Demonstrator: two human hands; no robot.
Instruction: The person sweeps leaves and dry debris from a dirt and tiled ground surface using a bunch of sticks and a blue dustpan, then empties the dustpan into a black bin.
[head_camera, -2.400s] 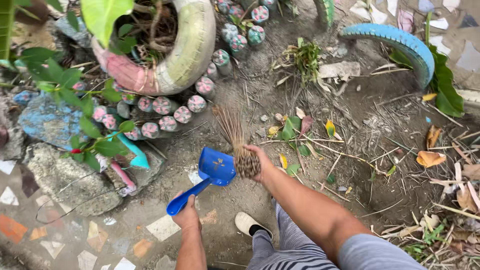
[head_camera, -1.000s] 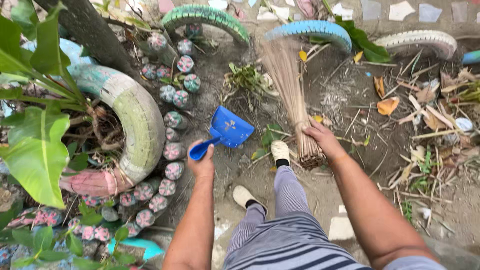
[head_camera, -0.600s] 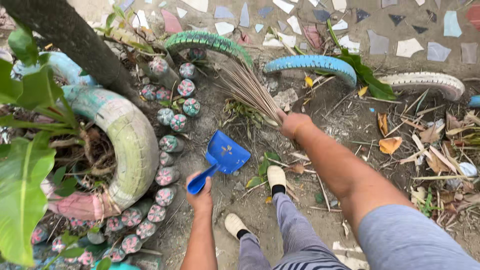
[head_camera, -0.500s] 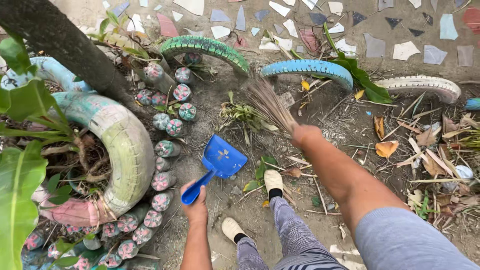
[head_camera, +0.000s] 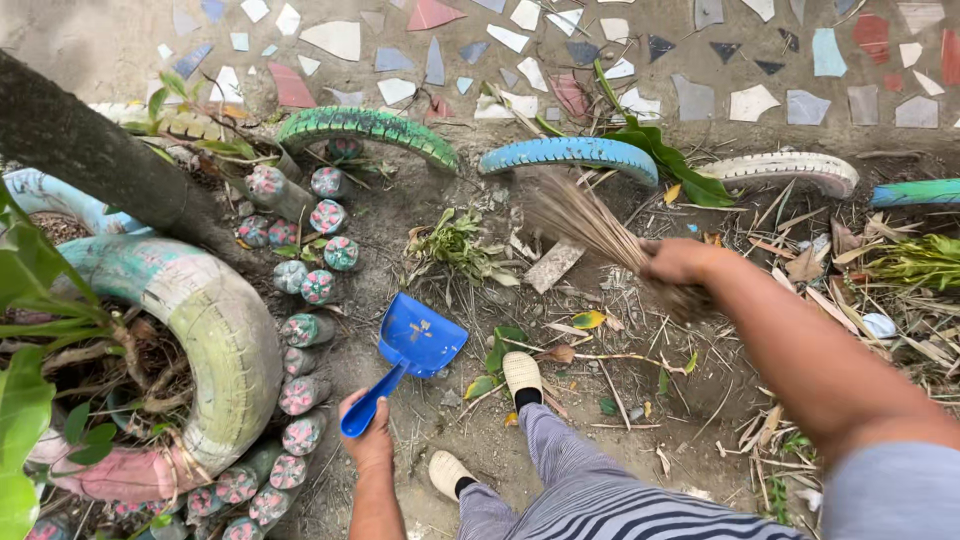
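Observation:
My left hand (head_camera: 368, 436) grips the handle of a blue plastic dustpan (head_camera: 420, 335), whose scoop rests on the dirt just left of my forward shoe (head_camera: 521, 373). My right hand (head_camera: 678, 260) is closed around a bundle broom of thin brown sticks (head_camera: 580, 218); its bristles fan out up and to the left, blurred, toward the blue half-buried tyre (head_camera: 570, 155). Dry leaves (head_camera: 588, 320) and twigs lie on the soil between broom and dustpan. A pulled weed clump (head_camera: 457, 243) lies above the dustpan.
A large painted tyre planter (head_camera: 215, 330) with green plants sits at left, edged by painted bottle bottoms (head_camera: 300, 345). Green (head_camera: 365, 125), white (head_camera: 790, 170) and blue-green half-buried tyres line the mosaic wall (head_camera: 560, 40). A tree trunk (head_camera: 90, 160) crosses upper left. Twigs litter the right.
The view has tilted up toward the wall. My right hand has swung the broom from near my foot out to the right and upward. The dustpan stays low in my left hand.

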